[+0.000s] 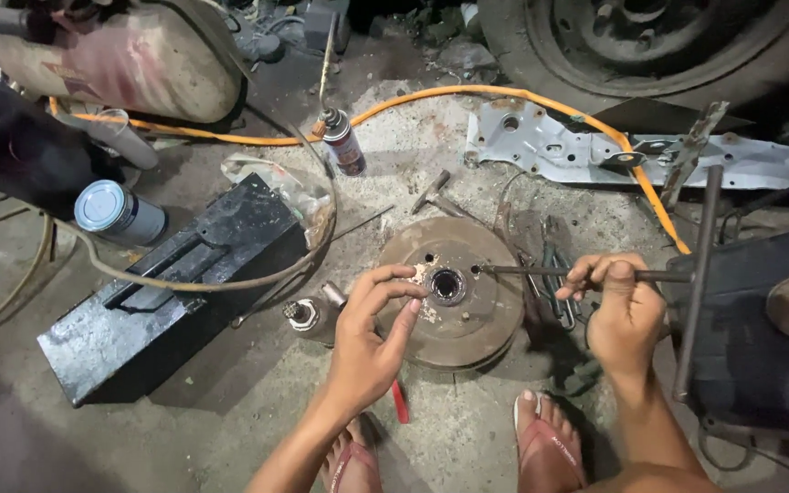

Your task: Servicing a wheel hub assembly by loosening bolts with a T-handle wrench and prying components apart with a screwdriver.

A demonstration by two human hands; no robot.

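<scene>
One rusty brake drum lies flat on the concrete floor in the middle of the frame, its hub hole facing up. The left hand rests on the drum's left side, fingers curled and pinched together near the hub; whether anything small sits between the fingertips is hard to make out. The right hand, at the right of centre, is closed around a thin metal rod that runs level to the left, its tip touching the drum face just right of the hub. The rod's far end joins an upright bar, and how the two are joined is hidden behind the fingers.

Two feet in sandals show at the bottom edge, the left one partly covered by the left forearm. A short red piece lies beside it, too small to identify.

One black metal box lies to the left of the drum, with one tin can on its side above it. One spray can stands at upper centre. One orange hose curves across the top of the frame. One car wheel is cut off by the upper right edge, and a pale metal bracket lies below it. A dirty white container is cut off at the upper left. A few tools lie in shadow right of the drum, too dark to count.
</scene>
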